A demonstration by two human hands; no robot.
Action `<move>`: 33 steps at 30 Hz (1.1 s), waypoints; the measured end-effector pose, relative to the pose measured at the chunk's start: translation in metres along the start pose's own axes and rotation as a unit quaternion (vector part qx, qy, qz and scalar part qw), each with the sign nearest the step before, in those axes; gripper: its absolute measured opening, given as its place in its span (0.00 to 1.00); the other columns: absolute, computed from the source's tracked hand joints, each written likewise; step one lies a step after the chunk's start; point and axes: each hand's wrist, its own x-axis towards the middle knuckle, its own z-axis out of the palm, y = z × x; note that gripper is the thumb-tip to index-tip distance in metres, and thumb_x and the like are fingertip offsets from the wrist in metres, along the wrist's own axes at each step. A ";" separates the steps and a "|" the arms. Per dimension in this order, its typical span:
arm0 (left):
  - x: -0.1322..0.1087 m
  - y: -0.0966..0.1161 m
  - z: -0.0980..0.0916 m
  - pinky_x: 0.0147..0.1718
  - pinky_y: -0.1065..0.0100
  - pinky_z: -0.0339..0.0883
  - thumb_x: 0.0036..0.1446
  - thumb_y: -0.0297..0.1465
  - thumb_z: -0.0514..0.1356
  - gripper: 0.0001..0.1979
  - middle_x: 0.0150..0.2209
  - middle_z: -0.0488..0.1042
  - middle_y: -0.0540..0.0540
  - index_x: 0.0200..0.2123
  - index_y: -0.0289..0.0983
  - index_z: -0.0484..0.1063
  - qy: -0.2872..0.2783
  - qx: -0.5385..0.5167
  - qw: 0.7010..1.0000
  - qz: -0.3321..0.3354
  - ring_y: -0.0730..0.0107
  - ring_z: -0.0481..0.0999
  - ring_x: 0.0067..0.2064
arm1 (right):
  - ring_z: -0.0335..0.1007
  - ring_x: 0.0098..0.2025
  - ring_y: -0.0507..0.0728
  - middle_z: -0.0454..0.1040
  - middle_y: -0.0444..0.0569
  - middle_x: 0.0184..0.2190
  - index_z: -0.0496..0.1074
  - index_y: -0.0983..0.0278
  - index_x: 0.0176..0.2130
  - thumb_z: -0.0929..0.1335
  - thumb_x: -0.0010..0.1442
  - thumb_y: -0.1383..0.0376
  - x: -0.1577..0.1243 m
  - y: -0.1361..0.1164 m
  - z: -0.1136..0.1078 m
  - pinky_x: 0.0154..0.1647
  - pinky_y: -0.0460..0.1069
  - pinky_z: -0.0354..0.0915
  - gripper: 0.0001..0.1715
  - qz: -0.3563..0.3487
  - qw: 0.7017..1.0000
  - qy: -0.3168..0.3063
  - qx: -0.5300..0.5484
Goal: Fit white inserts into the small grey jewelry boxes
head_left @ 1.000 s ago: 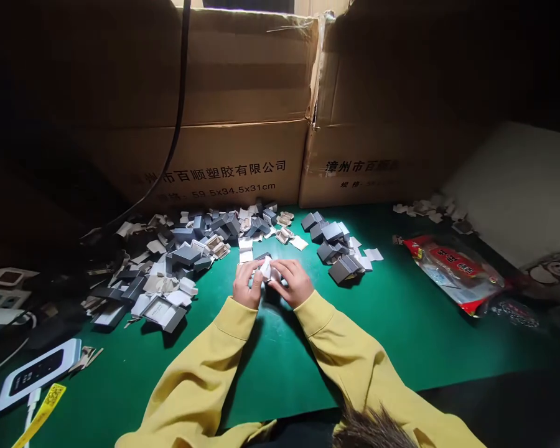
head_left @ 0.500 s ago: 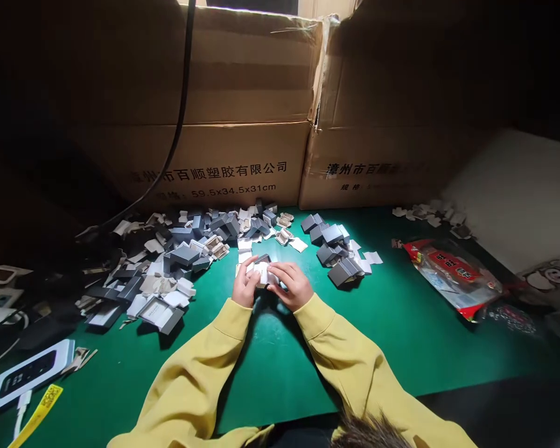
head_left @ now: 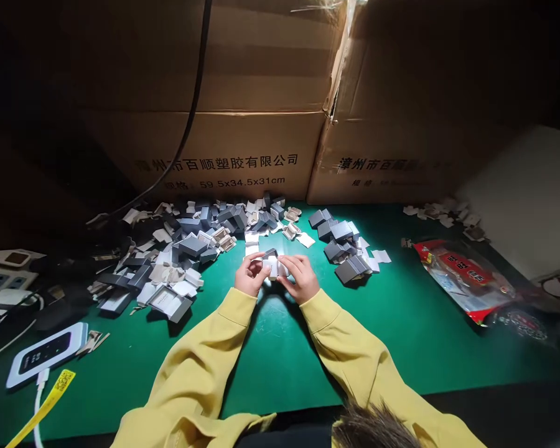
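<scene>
Over the middle of the green table, a small grey-and-white cardboard box (head_left: 271, 266) is held between my two hands, its white inside facing up toward me. My left hand (head_left: 251, 275) grips the box's left side with thumb and fingers. On the opposite side my right hand (head_left: 300, 277) has its fingers bent over the edge and its thumb beneath. A loose pile of grey boxes (head_left: 192, 244) and white card pieces spreads to the left. Right of my hands lies a smaller group of grey boxes (head_left: 352, 269).
Large brown cartons (head_left: 233, 143) wall off the back, and a black cable (head_left: 196, 93) hangs before them. A red-and-clear plastic packet (head_left: 466, 277) lies at right. At left are a white device (head_left: 46, 356) with a plugged-in cable, a yellow strap (head_left: 51, 398) and a power strip (head_left: 2, 280).
The head view has shifted, so the scene sits slightly farther right. The box between my hands now shows more of its white inside, and my left fingers have moved along its side.
</scene>
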 end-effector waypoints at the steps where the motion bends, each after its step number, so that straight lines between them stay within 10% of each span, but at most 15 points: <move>1: 0.000 -0.001 0.000 0.32 0.69 0.67 0.41 0.38 0.69 0.26 0.27 0.74 0.50 0.43 0.35 0.68 0.001 -0.005 1.000 0.000 0.72 0.73 0.29 | 0.66 0.45 0.61 0.74 0.56 0.47 0.68 0.63 0.55 0.65 0.62 0.60 0.000 0.000 0.000 0.46 0.57 0.67 0.23 0.002 1.000 -0.002 0.004; 14: -0.005 -0.008 0.001 0.31 0.68 0.65 0.50 0.48 0.62 0.27 0.28 0.74 0.47 0.46 0.35 0.67 0.016 -0.020 1.000 0.007 0.71 0.72 0.28 | 0.65 0.47 0.62 0.73 0.56 0.49 0.68 0.62 0.55 0.64 0.62 0.60 -0.003 0.001 -0.004 0.48 0.59 0.66 0.23 0.022 0.999 -0.033 -0.020; 33: -0.003 -0.005 -0.005 0.32 0.69 0.68 0.39 0.34 0.70 0.25 0.25 0.74 0.50 0.43 0.36 0.70 0.000 0.002 0.999 -0.048 0.72 0.73 0.29 | 0.66 0.48 0.61 0.74 0.53 0.48 0.65 0.60 0.58 0.67 0.61 0.66 -0.009 0.000 -0.002 0.48 0.57 0.69 0.26 -0.007 0.996 0.045 -0.074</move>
